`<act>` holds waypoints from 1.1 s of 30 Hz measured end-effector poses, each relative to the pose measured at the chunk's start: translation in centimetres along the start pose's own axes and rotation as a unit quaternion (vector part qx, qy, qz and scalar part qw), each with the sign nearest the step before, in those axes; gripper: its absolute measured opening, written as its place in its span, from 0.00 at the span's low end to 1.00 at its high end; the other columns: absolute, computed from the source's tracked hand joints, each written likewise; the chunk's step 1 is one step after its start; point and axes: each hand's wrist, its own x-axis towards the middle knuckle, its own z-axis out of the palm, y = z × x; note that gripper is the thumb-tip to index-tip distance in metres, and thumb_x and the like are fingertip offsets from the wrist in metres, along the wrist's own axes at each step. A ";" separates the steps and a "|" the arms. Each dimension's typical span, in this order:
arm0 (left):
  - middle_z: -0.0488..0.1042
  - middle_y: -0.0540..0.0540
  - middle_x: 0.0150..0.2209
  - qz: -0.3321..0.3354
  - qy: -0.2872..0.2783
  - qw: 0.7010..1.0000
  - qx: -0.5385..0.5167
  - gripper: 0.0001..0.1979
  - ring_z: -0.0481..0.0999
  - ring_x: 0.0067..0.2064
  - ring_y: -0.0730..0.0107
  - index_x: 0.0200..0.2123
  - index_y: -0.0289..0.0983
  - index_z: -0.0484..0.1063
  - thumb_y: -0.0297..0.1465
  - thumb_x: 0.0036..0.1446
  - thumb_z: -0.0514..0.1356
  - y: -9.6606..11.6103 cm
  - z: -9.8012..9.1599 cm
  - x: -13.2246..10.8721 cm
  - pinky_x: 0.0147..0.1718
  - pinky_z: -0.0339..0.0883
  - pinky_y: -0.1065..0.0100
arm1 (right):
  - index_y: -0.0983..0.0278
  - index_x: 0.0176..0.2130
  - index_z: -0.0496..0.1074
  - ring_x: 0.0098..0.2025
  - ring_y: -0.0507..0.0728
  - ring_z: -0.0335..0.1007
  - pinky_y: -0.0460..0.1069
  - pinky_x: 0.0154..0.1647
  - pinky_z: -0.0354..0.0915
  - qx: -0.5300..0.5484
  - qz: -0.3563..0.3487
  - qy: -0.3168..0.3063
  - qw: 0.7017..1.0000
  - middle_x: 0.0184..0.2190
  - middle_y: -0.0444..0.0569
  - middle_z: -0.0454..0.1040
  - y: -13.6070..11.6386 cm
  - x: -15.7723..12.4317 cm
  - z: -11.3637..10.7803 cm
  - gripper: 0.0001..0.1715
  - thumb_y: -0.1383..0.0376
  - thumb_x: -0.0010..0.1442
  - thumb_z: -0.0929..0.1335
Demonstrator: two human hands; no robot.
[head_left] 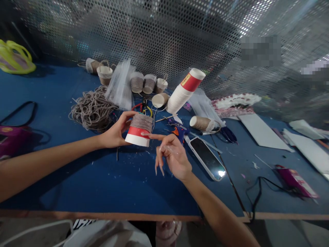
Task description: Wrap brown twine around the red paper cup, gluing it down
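Note:
My left hand (116,133) is wrapped round the side of an upside-down paper cup (137,140), red and white. Grey-brown cord (142,121) is wound in rows over the part of the cup that points away from me. From the right, my right hand (173,154) touches the red band with its outstretched index finger; its other fingers are loosely bent and hold nothing. Beyond the cup lie pliers (147,110) with red and yellow handles. A blue glue gun (180,131) with an orange part rests just past my right hand.
A tangled heap of cord (92,109) lies left of the cup. Behind stand a tall stack of paper cups (180,97) and several cord-wrapped cups (137,82). A phone (207,157) lies to the right. Perforated metal (164,37) closes off the table's (89,188) back.

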 end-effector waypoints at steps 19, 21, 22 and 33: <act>0.54 0.37 0.70 0.005 -0.023 0.996 -0.086 0.40 0.61 0.68 0.45 0.58 0.50 0.54 0.31 0.48 0.73 0.4 0.0 0.4 0.57 0.70 0.45 | 0.60 0.31 0.62 0.12 0.43 0.52 0.43 0.09 0.60 0.050 0.060 0.169 0.983 0.35 0.41 0.75 1.5 1.7 -2.2 0.15 0.52 0.62 0.64; 0.55 0.36 0.70 0.004 -0.020 0.997 -0.081 0.42 0.62 0.68 0.45 0.58 0.49 0.53 0.31 0.46 0.74 0.3 0.0 0.4 0.57 0.69 0.44 | 0.58 0.35 0.62 0.13 0.42 0.54 0.43 0.10 0.62 -0.021 -0.020 0.192 0.981 0.40 0.41 0.75 1.7 1.5 -2.2 0.12 0.54 0.61 0.67; 0.55 0.36 0.70 0.005 -0.019 0.997 -0.078 0.43 0.63 0.67 0.45 0.58 0.49 0.53 0.31 0.45 0.74 0.2 0.1 0.4 0.58 0.69 0.44 | 0.57 0.39 0.63 0.14 0.41 0.56 0.43 0.11 0.63 -0.063 -0.057 0.184 0.979 0.47 0.42 0.74 1.7 1.3 -2.0 0.12 0.56 0.60 0.69; 0.61 0.29 0.64 0.047 -0.063 0.997 0.026 0.50 0.69 0.63 0.44 0.61 0.45 0.50 0.34 0.41 0.76 0.2 0.7 0.1 0.58 0.68 0.46 | 0.49 0.58 0.50 0.22 0.44 0.65 0.48 0.19 0.69 -0.231 -0.114 0.021 0.966 0.68 0.56 0.55 2.6 0.2 -0.4 0.44 0.66 0.52 0.75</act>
